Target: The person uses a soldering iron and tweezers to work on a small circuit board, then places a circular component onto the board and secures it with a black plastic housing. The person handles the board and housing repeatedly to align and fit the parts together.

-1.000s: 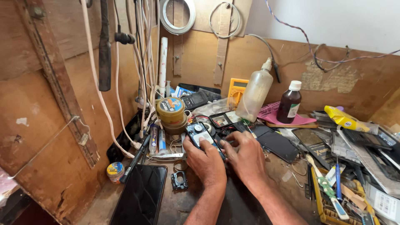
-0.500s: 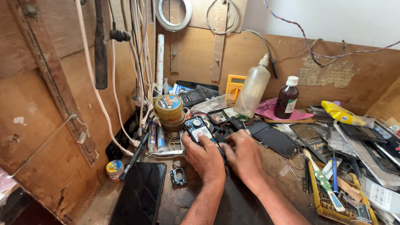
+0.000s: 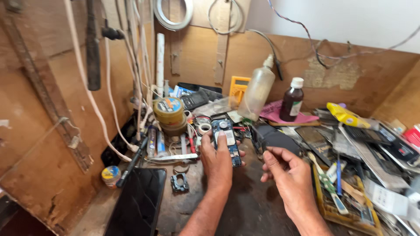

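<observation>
At a cluttered wooden workbench (image 3: 245, 205) walled by brown boards, our left hand (image 3: 217, 159) grips a blue circuit board (image 3: 227, 140) above it; our right hand (image 3: 286, 172) pinches a small dark part (image 3: 259, 140).

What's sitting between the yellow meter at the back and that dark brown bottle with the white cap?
In the head view, a cloudy plastic squeeze bottle stands between the yellow meter and the brown bottle.

Single head-worn view: you look down and forward from close above your left hand (image 3: 217, 159) and right hand (image 3: 286, 172) onto the workbench (image 3: 245, 205), facing its wooden back panel (image 3: 201, 57).
</observation>
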